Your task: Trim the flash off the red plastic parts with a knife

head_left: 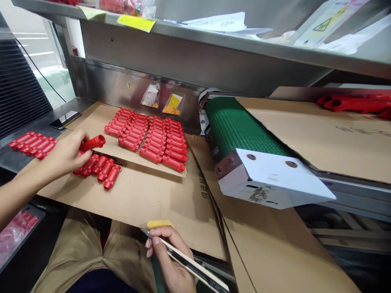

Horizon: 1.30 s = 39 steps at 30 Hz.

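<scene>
My left hand (pixel 69 152) is closed around a ribbed red tube (pixel 95 142), whose hollow end points right. Just under it, a short row of similar red tubes (pixel 105 169) lies on the cardboard. My right hand (pixel 174 258), at the cardboard's front edge, grips a slim utility knife (pixel 192 266) with a pale and black handle. Its blade (pixel 146 233) sticks out to the left past my fingertips. Behind these fingers lies a yellow piece (pixel 160 224), partly hidden. Farther back, several columns of red tubes (pixel 149 136) lie side by side on a cardboard sheet (pixel 134 158).
More red tubes (pixel 33 143) and a phone (pixel 65 120) lie at the left. A green conveyor belt (pixel 244 126) ends in a white metal bracket (pixel 269 179) at right. Small bags (pixel 173 103) hang on the back panel. Above runs a metal shelf (pixel 198 38) holding papers.
</scene>
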Available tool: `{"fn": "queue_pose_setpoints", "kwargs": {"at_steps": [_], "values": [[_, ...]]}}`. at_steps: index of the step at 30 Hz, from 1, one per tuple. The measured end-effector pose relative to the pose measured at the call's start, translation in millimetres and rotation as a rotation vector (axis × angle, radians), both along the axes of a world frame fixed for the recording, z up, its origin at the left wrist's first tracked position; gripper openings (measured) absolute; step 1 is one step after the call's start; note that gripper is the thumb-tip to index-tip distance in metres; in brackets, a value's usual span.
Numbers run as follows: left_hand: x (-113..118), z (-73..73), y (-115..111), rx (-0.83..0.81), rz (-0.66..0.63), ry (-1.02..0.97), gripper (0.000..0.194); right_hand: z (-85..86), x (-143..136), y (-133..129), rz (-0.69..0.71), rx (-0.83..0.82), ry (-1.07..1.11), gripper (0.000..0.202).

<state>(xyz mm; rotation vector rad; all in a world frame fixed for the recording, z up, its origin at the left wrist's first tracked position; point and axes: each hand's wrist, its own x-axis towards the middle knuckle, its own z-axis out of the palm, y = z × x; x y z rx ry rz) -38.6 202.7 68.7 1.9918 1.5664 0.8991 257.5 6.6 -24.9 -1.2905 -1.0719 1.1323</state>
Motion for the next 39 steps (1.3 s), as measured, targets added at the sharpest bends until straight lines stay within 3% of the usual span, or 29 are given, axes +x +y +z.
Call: {"fn": "queue_pose_setpoints", "kwargs": {"at_steps": [3, 5, 8, 10, 12, 14, 16, 20, 25, 28, 35, 38, 39], "values": [[-5, -20.8, -73, -0.135, -0.227, -0.11, 0.03, 5.5, -14, 9, 0.028, -0.034, 0.034, 0.032], [6, -34.0, -116, -0.253, -0.284, -0.246, 0.028, 7.5, -23, 16, 0.146, -0.032, 0.015, 0.032], [23, -44.5, -149, -0.352, -0.324, -0.338, 0.026, 8.4, -31, 22, 0.302, -0.016, -0.039, 0.031], [22, -45.3, -145, -0.305, -0.367, -0.285, 0.023, 10.2, -32, 20, 0.28, -0.034, -0.047, 0.034], [11, -44.7, -124, -0.164, -0.412, -0.163, 0.022, 14.4, -32, 15, 0.201, -0.07, -0.025, 0.039], [-1, -45.8, -92, 0.011, -0.282, -0.015, 0.027, 19.6, -32, 9, 0.12, -0.101, 0.017, 0.043], [-7, -50.7, -61, 0.297, -0.073, 0.478, 0.032, 22.9, -31, 4, 0.076, -0.116, 0.051, 0.045], [3, -66.4, -27, 0.367, -0.046, 0.676, 0.024, 18.1, -26, -2, 0.114, -0.111, 0.065, 0.045], [7, -77.5, -44, 0.402, -0.002, 0.712, 0.036, 5.7, -19, -1, 0.165, -0.106, 0.07, 0.044], [4, -80.6, -58, 0.401, 0.053, 0.7, 0.035, 7.9, -24, 0, 0.167, -0.12, 0.087, 0.045], [6, -72.6, -86, 0.377, 0.093, 0.584, 0.027, 17.5, -35, 3, 0.101, -0.156, 0.131, 0.046], [11, -67.9, -121, 0.297, 0.093, 0.321, 0.032, 13.9, -33, 6, 0.164, -0.171, 0.112, 0.047], [14, -67.2, -135, 0.154, 0.072, 0.082, 0.03, 13.0, -33, 7, 0.185, -0.18, 0.108, 0.048]]}}
